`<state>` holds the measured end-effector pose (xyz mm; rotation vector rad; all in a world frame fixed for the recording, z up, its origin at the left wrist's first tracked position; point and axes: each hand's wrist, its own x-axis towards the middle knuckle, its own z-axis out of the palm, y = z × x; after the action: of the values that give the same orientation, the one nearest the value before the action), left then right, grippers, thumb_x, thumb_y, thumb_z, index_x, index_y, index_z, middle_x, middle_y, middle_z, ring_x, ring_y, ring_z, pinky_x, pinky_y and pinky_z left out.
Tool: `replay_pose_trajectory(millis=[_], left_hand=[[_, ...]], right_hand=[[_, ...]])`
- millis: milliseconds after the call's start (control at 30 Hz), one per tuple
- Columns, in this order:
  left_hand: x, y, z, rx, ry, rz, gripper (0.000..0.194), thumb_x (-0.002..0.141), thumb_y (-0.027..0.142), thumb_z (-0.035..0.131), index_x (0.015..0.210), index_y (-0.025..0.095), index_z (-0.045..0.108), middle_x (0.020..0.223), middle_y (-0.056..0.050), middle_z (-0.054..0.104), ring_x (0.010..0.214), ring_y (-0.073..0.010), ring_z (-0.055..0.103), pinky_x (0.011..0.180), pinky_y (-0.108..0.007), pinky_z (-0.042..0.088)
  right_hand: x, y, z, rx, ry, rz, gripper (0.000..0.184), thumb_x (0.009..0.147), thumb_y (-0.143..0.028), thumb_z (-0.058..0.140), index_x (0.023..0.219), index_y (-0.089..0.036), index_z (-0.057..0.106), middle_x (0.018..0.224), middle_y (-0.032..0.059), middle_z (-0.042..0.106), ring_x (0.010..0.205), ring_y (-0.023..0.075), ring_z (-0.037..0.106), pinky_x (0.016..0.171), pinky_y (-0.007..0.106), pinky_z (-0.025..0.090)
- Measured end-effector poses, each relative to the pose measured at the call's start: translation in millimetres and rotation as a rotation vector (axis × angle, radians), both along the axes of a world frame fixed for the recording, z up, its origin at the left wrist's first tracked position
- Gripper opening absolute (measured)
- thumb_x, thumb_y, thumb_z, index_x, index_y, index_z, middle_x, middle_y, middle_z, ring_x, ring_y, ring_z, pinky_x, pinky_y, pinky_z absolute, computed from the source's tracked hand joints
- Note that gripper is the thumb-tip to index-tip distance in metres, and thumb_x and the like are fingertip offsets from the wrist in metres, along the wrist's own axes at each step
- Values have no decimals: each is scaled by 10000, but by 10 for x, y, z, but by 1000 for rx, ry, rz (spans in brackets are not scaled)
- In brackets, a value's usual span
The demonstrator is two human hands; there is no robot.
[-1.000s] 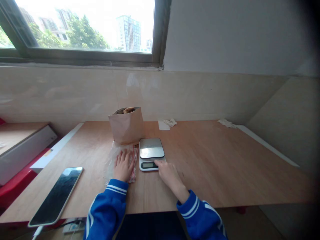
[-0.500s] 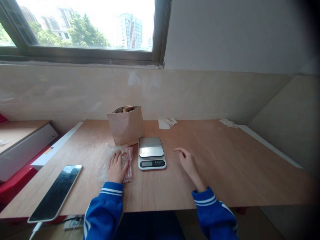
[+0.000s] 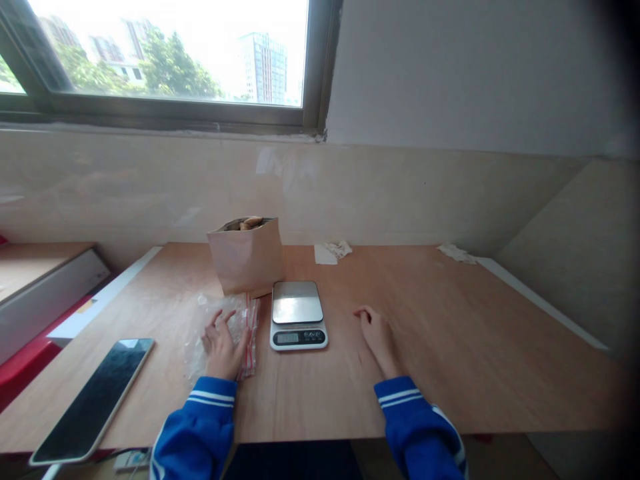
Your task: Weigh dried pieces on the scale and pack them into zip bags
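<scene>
A pile of clear zip bags with red seal strips lies flat on the table, left of centre. Over it is my left hand, fingers apart and slightly bent, holding nothing. A kitchen scale with a steel plate and a dark display panel sits just to the right of the bags. My right hand rests on the wood right of the scale, its fingers curled in and nothing seen in them. Behind the bags stands a brown paper bag, its top open, with brown pieces showing inside.
A phone on a charging cable lies at the table's front left corner. White paper and a crumpled cloth are at the back edge, and another crumpled piece lies further right. A window is above the wall tiles.
My left hand's fingers have lifted and bent from lying flat on the zip bags. My right index finger, stretched out before, is now curled in. The view has shifted slightly.
</scene>
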<state>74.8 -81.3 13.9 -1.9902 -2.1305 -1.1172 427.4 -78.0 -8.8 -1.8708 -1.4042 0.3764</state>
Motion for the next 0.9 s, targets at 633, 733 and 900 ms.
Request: replay_pose_trajectory(millis=[633, 733, 900], left_hand=[[514, -286, 1743, 400, -666, -119, 257, 840, 326, 530, 1054, 189, 570, 982, -30, 597, 775, -149, 559, 679, -278, 457], [657, 73, 2166, 536, -572, -207, 233, 857, 247, 516, 1056, 140, 570, 1022, -54, 595, 872, -159, 575, 825, -335, 461], [680, 1150, 2261, 491, -199, -194, 210, 845, 204, 525, 982, 49, 562, 1072, -154, 554, 1120, -294, 510, 999, -521, 329]], right_hand=[[24, 38, -6, 11, -21, 10, 334, 858, -238, 335, 852, -195, 666, 873, 66, 709, 841, 197, 650, 751, 286, 455], [17, 34, 7, 18, -19, 5, 326, 859, -230, 342, 850, -191, 666, 880, 65, 709, 849, 201, 648, 749, 286, 447], [12, 40, 16, 12, -17, -3, 315, 856, -214, 359, 857, -194, 673, 886, 59, 713, 859, 199, 646, 754, 280, 442]])
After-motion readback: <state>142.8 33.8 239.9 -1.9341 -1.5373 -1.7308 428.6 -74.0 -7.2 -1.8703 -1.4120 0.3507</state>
